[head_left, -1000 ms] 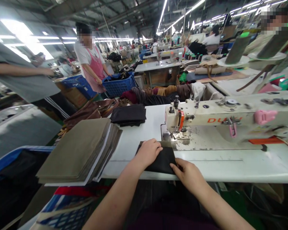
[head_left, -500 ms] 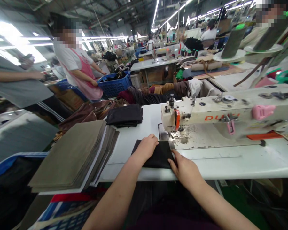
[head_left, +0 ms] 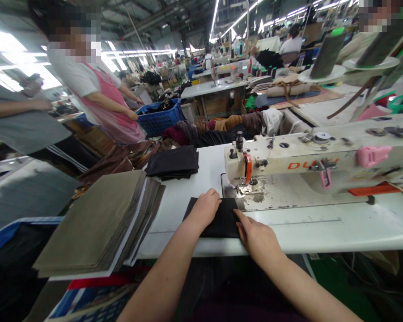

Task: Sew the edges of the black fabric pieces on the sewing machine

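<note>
Black panel (head_left: 223,223), one, lay lengthwise just inside the front edge of the bench (head_left: 308,235), left hand (head_left: 203,211) atop, right hand (head_left: 259,238) at its right end; whether either gripped, I couldn't tell.

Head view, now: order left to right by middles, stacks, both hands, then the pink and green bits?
Olive fabric stack → black folded stack → left hand → right hand → small pink clip → larger pink piece → green loop handles
</note>
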`<state>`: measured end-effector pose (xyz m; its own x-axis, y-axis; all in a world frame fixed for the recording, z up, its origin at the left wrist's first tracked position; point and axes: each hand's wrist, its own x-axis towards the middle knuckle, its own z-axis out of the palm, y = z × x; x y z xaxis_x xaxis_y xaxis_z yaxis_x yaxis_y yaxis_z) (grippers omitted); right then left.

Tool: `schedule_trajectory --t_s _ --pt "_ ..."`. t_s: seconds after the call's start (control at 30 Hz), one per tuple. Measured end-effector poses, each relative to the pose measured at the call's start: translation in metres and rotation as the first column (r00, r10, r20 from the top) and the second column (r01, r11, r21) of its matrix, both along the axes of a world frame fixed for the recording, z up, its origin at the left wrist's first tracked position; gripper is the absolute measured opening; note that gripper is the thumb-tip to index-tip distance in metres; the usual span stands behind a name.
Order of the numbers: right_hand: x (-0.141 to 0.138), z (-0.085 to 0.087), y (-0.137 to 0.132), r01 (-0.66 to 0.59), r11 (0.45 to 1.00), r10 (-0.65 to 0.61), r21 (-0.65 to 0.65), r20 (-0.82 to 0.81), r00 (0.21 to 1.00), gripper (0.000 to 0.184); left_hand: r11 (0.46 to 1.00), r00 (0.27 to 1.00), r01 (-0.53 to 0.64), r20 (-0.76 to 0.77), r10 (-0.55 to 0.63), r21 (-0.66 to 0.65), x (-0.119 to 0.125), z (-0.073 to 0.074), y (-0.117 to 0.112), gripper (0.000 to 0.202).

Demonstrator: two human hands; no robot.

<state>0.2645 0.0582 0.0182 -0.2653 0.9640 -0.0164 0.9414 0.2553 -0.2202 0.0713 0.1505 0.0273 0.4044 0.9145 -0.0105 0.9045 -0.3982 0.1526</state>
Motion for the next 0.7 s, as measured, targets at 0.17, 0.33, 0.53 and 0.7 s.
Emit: schedule_trajectory --t_s 0.17,0.33,0.53,0.7 --pt "0.0000 -0.0002 0.0024 -0.006 0.999 0.007 -0.044 0.027 1.000 0.045 1.000 1.000 0.002 -0.008 -0.002 0.013 0.0010 -0.0017 -0.0008 0.018" --pt "-0.0025 0.0012 0.0043 0.027 0.998 -0.025 -0.064 0.032 0.999 0.046 1.000 0.999 -0.004 -0.036 0.004 0.027 0.0016 -0.0045 -0.0007 0.017" --pt "-0.0044 0.0017 0.0064 0.046 0.996 -0.043 -0.074 0.040 0.998 0.047 1.000 0.998 0.006 -0.066 -0.004 0.027 0.0032 -0.0045 -0.0001 0.017" --pt "-0.0043 0.0012 0.0072 0.051 0.997 -0.051 -0.066 0.015 0.999 0.046 0.998 0.997 -0.004 -0.076 0.010 0.070 0.0081 0.0039 -0.0060 0.016"
